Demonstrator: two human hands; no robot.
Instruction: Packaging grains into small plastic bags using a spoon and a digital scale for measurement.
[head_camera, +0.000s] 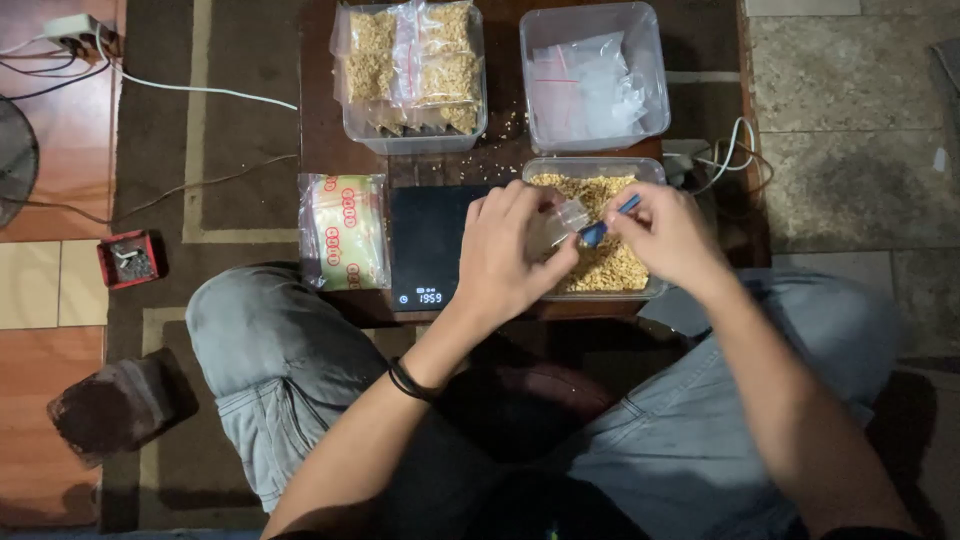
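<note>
The left hand (510, 255) is pinching a small clear bag (562, 222) in the middle of the frame. The right hand (665, 235) is gripping a blue scoop (605, 226) over the tub of yellow bits (600, 270).

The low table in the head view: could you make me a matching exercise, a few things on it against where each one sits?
Things:
1. scale
2. tub of filled bags
3. tub of empty bags
4. tub of loose grain

Places:
A. far right
B. under both hands
C. far left
D. near edge, between striped packet and grain

Pairs: 1-D, 2-C, 3-A, 4-B
</note>
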